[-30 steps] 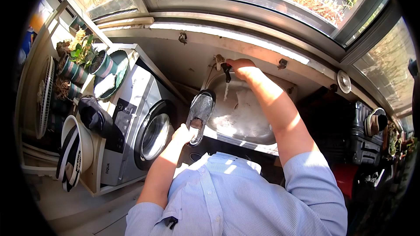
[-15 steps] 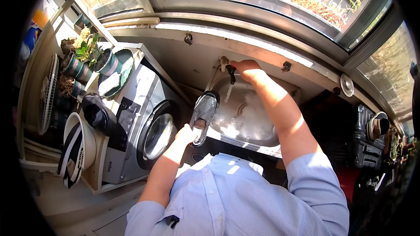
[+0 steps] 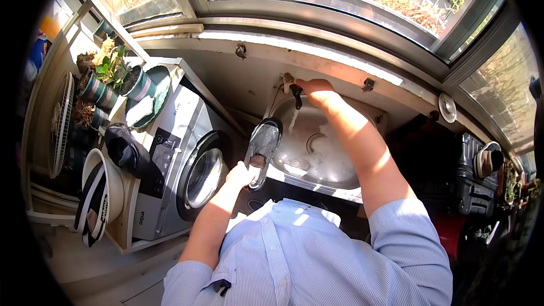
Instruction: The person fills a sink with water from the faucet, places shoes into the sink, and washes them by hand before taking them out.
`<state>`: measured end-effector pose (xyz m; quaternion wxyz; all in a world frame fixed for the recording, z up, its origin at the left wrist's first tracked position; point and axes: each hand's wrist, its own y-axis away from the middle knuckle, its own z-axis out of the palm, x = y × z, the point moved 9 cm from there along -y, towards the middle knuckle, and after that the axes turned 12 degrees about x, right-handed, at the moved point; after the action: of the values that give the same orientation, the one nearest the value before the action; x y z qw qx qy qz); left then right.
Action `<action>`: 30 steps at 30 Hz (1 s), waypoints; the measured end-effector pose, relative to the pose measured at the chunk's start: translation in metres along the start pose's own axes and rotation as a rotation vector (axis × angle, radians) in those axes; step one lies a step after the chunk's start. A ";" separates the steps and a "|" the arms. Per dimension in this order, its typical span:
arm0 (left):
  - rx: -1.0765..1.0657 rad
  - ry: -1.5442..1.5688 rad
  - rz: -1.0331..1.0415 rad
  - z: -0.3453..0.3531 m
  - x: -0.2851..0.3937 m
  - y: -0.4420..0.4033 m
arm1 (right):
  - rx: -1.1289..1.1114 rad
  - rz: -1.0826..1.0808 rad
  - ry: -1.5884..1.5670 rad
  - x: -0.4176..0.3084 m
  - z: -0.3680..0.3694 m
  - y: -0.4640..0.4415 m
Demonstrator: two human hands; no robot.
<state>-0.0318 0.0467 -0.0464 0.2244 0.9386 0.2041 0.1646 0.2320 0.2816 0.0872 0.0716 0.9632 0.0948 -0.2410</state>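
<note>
My left hand (image 3: 240, 176) is closed around the heel end of a dark grey shoe (image 3: 265, 141), which looks wet. The shoe's toe points up toward the wall, and its body lies over the left rim of a metal sink (image 3: 334, 164). At the back of the sink, my right hand (image 3: 318, 92) is closed at the tap (image 3: 297, 97), its fingers partly hidden by the wrist. A thin stream of water (image 3: 293, 120) falls from the black spout. Wet, bright patches cover the basin around the drain.
A washing machine (image 3: 170, 153) stands left of the sink, with dark shoes (image 3: 126, 146) on top. Beside them are potted plants (image 3: 116, 76) and a white bucket (image 3: 115, 192) holding more footwear. Windows line the back above a ledge. A dark suitcase (image 3: 473, 184) stands at right.
The view has shifted slightly. Both hands keep their places, the left on the shoe and the right at the tap. The water's pattern in the basin differs a little.
</note>
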 end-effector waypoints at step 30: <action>0.028 -0.006 -0.009 0.002 -0.002 -0.003 | 0.047 0.017 -0.033 0.002 -0.002 0.006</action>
<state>-0.0338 0.0475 -0.0505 0.2127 0.9412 0.2098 0.1579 0.2354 0.2760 0.0885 0.0527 0.9614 0.0799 -0.2582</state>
